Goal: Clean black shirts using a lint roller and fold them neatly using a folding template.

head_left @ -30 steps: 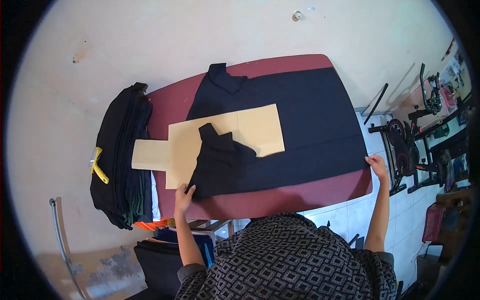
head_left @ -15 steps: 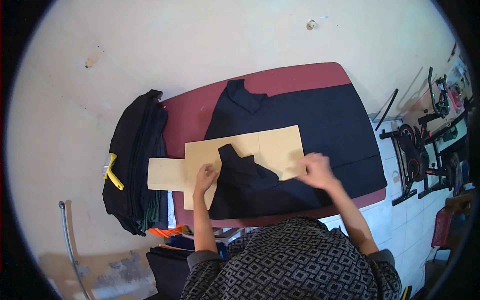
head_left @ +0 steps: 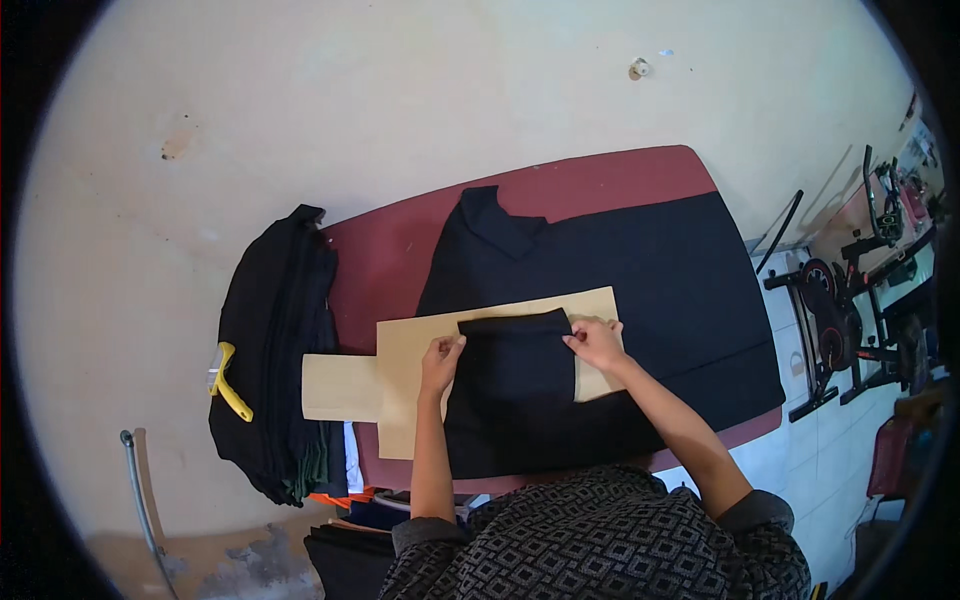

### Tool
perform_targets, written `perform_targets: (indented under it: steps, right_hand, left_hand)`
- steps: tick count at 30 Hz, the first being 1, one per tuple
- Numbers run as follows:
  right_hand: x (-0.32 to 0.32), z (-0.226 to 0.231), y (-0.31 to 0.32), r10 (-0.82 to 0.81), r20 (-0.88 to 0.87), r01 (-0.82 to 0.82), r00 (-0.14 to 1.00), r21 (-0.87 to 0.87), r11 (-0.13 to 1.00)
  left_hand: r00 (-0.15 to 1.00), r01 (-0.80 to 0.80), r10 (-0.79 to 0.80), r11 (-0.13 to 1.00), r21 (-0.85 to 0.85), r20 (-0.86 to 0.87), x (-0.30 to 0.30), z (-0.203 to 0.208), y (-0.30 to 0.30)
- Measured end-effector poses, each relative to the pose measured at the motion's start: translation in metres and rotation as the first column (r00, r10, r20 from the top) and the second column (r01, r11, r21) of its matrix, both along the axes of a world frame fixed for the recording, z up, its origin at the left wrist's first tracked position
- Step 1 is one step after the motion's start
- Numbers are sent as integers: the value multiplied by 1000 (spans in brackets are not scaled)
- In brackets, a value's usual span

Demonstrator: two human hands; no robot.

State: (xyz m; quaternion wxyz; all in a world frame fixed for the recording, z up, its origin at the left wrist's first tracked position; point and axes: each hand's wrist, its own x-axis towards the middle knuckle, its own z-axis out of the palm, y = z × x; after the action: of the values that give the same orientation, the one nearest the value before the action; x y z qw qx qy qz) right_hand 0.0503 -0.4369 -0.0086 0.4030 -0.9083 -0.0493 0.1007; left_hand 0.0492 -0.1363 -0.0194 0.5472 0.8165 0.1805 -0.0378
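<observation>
A black shirt (head_left: 660,260) lies spread over the maroon tabletop, one short sleeve (head_left: 500,220) at its far left. On top rests a tan cardboard template (head_left: 410,380) with a narrow tab at its left. The shirt's near side is folded up over the template as a flat black panel (head_left: 515,370). My left hand (head_left: 440,365) has its fingers closed on the panel's left edge near the upper corner. At the opposite upper corner, my right hand (head_left: 597,343) pinches the fabric, above the template's right part.
A tall pile of dark folded clothes (head_left: 275,360) stands at the table's left end, with a yellow-handled scraper-like tool (head_left: 228,380) on it. More dark cloth (head_left: 350,560) lies below the table. An exercise bike (head_left: 825,310) stands to the right; a wall (head_left: 400,90) rises behind.
My right hand has moved left and taken the fold's right corner. The bunched sleeve part over the template is now a flat, straight-edged panel. My left hand has shifted slightly right onto its edge.
</observation>
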Motion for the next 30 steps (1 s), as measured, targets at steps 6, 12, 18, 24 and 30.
perform_targets:
  steps: [6, 12, 18, 24, 30]
  right_hand:
    - [14, -2, 4, -11, -65, 9, 998, -31, 999]
    - [35, 5, 1, -54, -80, 67, 995, 158, 985]
    - [41, -1, 10, -13, -117, 2, 993, -97, 995]
    - [20, 16, -75, 45, 4, -45, 999, -19, 999]
    - [-55, 21, -258, -231, 181, 276, 956, -288, 917]
  left_hand:
    - [992, 100, -84, 979, 180, -96, 27, -12, 2]
    - [989, 50, -44, 998, 45, -139, 37, 28, -17]
    - [978, -122, 74, 962, -242, -197, 32, 9, -19]
    - [914, 6, -175, 907, 420, 366, -9, 32, -72]
    - [640, 713, -758, 647, 272, 124, -74, 55, -174]
